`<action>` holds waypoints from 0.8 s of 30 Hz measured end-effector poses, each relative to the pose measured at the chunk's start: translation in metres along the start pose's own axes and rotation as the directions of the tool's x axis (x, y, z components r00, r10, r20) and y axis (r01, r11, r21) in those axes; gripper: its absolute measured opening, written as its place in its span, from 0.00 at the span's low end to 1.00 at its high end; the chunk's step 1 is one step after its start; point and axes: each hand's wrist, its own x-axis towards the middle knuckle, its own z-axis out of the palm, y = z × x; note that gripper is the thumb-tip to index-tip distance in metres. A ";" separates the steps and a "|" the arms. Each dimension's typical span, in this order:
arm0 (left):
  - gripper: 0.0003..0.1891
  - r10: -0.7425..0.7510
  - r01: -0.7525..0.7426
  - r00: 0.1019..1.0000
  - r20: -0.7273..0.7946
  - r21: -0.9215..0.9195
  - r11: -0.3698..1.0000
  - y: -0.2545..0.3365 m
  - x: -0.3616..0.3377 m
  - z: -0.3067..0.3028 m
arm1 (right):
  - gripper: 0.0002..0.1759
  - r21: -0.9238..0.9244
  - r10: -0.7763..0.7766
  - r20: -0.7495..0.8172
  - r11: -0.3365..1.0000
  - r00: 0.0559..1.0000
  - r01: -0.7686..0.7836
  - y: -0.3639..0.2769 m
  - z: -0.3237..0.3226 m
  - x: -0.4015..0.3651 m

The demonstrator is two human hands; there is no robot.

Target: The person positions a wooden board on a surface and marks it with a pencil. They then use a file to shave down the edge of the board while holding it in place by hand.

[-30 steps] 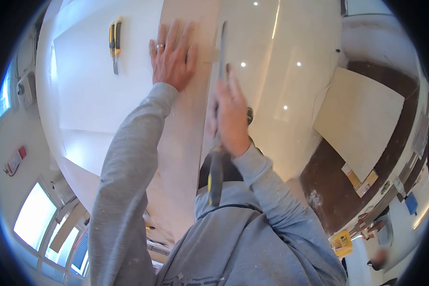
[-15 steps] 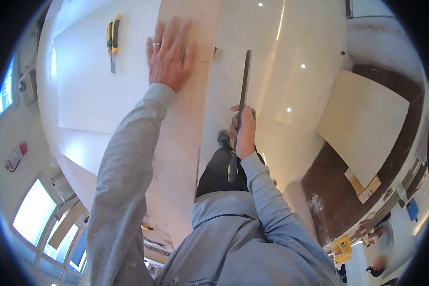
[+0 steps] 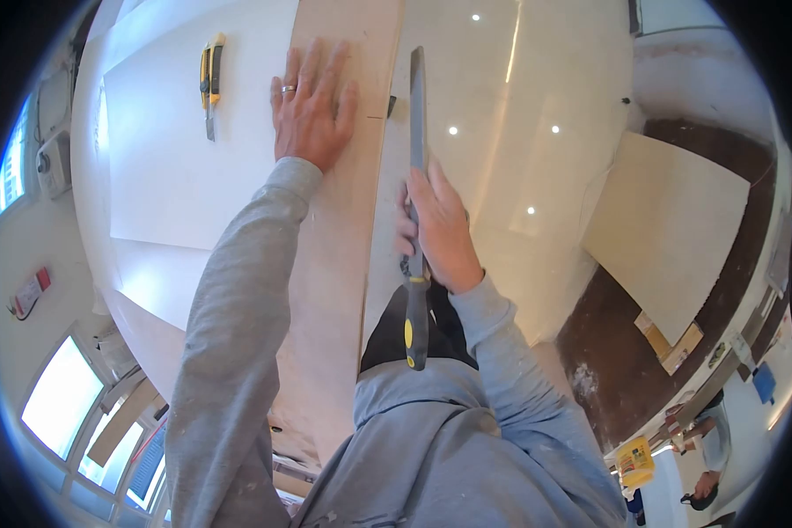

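My left hand [image 3: 312,119] lies flat on a pale wooden board [image 3: 334,238], fingers spread, near the board's right edge. In my right hand [image 3: 437,224] is a long metal file [image 3: 417,106], held around its lower blade, with its black and yellow handle [image 3: 416,330] pointing back toward my body. The file stands just to the right of the board's edge, with a gap visible between them. To the left of my left hand, a yellow and black utility knife [image 3: 210,75] rests on a white sheet [image 3: 163,167], its blade out.
A light panel [image 3: 669,229] leans over a brown surface [image 3: 629,352] at the right. A yellow container [image 3: 634,462] and another person [image 3: 708,453] are at the lower right. Windows [image 3: 62,396] show at the lower left. Glossy floor [image 3: 502,132] lies right of the board.
My right hand has moved left with the file, closer to the board's edge, and the file's tip is higher in view. My left hand stays in place.
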 end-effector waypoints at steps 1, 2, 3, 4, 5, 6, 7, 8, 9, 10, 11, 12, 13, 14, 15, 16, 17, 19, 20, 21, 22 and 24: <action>0.30 -0.006 0.006 1.000 0.000 0.003 1.000 0.001 0.001 0.000 | 0.25 -0.021 -0.016 0.009 1.000 1.000 0.017 -0.016 0.009 0.005; 0.30 -0.007 0.007 1.000 0.000 -0.005 1.000 0.000 0.002 -0.001 | 0.28 -0.043 -0.031 0.018 0.999 0.999 0.032 -0.030 0.018 0.011; 0.30 -0.014 0.014 1.000 0.004 -0.014 1.000 0.001 0.000 -0.001 | 0.31 -0.067 -0.040 0.026 0.997 0.999 0.041 -0.039 0.024 0.015; 0.30 -0.020 0.020 1.000 0.007 -0.023 1.000 0.000 0.000 -0.001 | 0.31 -0.097 -0.027 0.024 0.995 0.999 0.029 -0.044 0.028 0.019; 0.31 -0.022 0.023 1.000 0.009 -0.028 0.999 -0.001 0.000 0.000 | 0.31 -0.127 -0.016 0.023 0.992 1.000 0.018 -0.048 0.033 0.024; 0.31 -0.025 0.026 1.000 0.011 -0.033 0.999 -0.002 0.002 0.000 | 0.31 -0.157 -0.004 0.024 0.988 1.000 0.007 -0.051 0.038 0.027; 0.31 -0.031 0.031 0.999 0.019 -0.037 0.999 -0.003 0.000 0.000 | 0.29 -0.190 0.008 0.005 0.982 1.000 -0.007 -0.054 0.042 0.026; 0.31 -0.036 0.036 0.999 0.017 -0.039 0.999 -0.004 -0.002 0.001 | 0.27 -0.221 0.019 -0.015 0.975 1.000 -0.022 -0.057 0.045 0.025; 0.31 -0.035 0.036 0.999 0.014 -0.042 0.998 -0.004 0.000 0.000 | 0.25 -0.250 0.025 -0.039 0.968 0.999 -0.034 -0.062 0.049 0.024; 0.31 -0.034 0.035 0.999 0.019 -0.048 0.998 -0.003 -0.001 0.000 | 0.23 -0.262 0.061 -0.063 0.962 0.996 -0.076 -0.066 0.054 0.021; 0.31 -0.034 0.035 0.999 0.017 -0.044 0.998 -0.003 -0.001 0.000 | 0.21 -0.273 0.098 -0.089 0.955 0.991 -0.119 -0.071 0.059 0.017; 0.32 -0.031 0.031 0.999 0.015 -0.040 0.999 -0.003 0.000 -0.001 | 0.19 -0.281 0.132 -0.117 0.946 0.984 -0.160 -0.077 0.063 0.013; 0.32 -0.028 0.029 0.999 0.018 -0.037 0.999 -0.002 0.000 -0.001 | 0.18 -0.304 0.143 -0.122 0.936 0.982 -0.175 -0.082 0.068 0.006; 0.31 -0.031 0.032 0.999 0.022 -0.042 0.999 -0.001 0.002 -0.002 | 0.18 -0.326 0.152 -0.125 0.927 0.981 -0.185 -0.087 0.073 0.001; 0.31 -0.036 0.037 0.999 0.029 -0.048 0.998 0.000 0.002 -0.004 | 0.17 -0.348 0.163 -0.129 0.916 0.978 -0.199 -0.090 0.075 -0.001; 0.31 -0.041 0.043 0.998 0.037 -0.052 0.998 0.001 0.001 -0.006 | 0.17 -0.424 0.129 -0.131 0.889 0.983 -0.173 -0.090 0.075 -0.001; 0.30 -0.041 0.043 0.998 0.041 -0.051 0.998 0.000 0.002 -0.005 | 0.17 -0.498 0.090 -0.125 0.856 0.988 -0.141 -0.089 0.074 0.003; 0.30 -0.039 0.042 0.998 0.046 -0.047 0.998 -0.002 0.003 -0.004 | 0.16 -0.619 0.005 -0.069 0.784 0.998 -0.047 -0.076 0.070 0.016; 0.30 -0.042 0.044 0.998 0.053 -0.045 0.998 -0.003 0.004 -0.004 | 0.17 -0.663 -0.043 -0.023 0.748 0.999 0.017 -0.059 0.066 0.025; 0.31 -0.042 0.045 0.997 0.063 -0.047 0.998 -0.001 0.004 -0.005 | 0.17 -0.650 -0.044 -0.042 0.760 0.998 0.007 -0.055 0.066 0.034; 0.31 -0.042 0.045 0.997 0.070 -0.048 0.998 0.000 0.004 -0.006 | 0.17 -0.637 -0.046 -0.061 0.771 0.997 -0.003 -0.051 0.067 0.043; 0.32 -0.037 0.040 0.998 0.057 -0.053 0.998 -0.003 0.007 -0.003 | 0.18 -0.479 0.040 -0.201 0.868 0.979 -0.134 -0.059 0.071 0.063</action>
